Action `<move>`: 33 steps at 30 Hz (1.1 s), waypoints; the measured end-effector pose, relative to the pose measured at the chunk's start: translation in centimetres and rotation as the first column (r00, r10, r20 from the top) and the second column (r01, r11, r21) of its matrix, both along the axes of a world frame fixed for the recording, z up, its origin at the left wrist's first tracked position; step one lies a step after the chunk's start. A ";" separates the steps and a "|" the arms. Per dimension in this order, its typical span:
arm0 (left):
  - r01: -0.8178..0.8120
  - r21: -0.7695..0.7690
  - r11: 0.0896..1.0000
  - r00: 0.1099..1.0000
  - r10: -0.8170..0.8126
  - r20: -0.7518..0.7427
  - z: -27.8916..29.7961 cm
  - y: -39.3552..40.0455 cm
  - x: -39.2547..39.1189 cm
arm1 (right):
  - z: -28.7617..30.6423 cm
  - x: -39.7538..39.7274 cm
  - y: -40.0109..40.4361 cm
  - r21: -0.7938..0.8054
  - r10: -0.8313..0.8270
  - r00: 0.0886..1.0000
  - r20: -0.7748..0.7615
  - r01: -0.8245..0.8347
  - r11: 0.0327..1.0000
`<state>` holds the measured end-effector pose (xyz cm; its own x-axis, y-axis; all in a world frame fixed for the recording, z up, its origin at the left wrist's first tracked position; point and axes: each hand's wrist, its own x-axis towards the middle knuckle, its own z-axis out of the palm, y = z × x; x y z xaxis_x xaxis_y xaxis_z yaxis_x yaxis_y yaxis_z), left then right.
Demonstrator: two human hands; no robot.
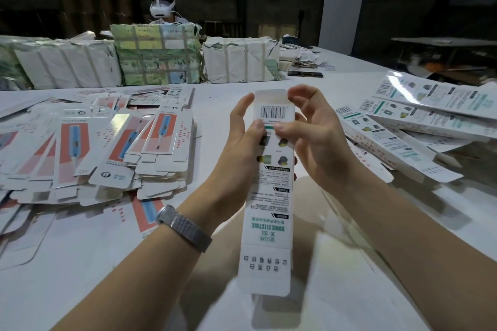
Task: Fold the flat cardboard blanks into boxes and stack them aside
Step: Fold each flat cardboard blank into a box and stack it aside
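One head-worn wide-angle view looks forward and down, close over the hands (277, 140) and across the desk (215, 105) toward the far wall.

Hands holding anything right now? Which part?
Yes. Both hands hold one long printed carton near its far end, just below the barcode: left hand on its left edge, right hand on its right edge, thumbs pressed on the front face.

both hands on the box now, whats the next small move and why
Probably tuck in the far end flap: the long white printed cardboard box is held by the left hand and right hand, and that flap stands open.
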<state>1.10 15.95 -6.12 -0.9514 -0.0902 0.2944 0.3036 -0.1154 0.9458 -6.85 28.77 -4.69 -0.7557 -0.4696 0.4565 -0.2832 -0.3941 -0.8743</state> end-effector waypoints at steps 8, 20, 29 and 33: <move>0.031 -0.058 0.998 1.000 -0.030 0.003 -0.3 0.1 0.0 | 0.8 -0.2 0.4 -0.001 0.043 0.997 0.071 -0.043 0.999; 0.064 -0.166 0.984 0.998 -0.066 -0.002 -0.1 0.2 0.5 | 1.4 -0.4 0.9 0.143 -0.018 0.998 0.058 0.010 0.990; 0.126 -0.185 0.975 0.992 -0.129 -0.003 0.0 0.1 0.9 | 1.6 -0.3 1.2 0.092 -0.088 0.996 -0.005 0.088 0.992; 0.147 -0.171 0.974 0.989 -0.150 -0.008 0.0 -0.1 0.9 | 1.4 -0.5 1.3 0.090 -0.068 0.998 -0.016 0.069 0.994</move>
<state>2.02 15.89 -6.15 -0.9438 0.1048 0.3134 0.3153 0.0008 0.9490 -7.34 30.12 -3.29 -0.7816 -0.4566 0.4249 -0.3187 -0.2932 -0.9014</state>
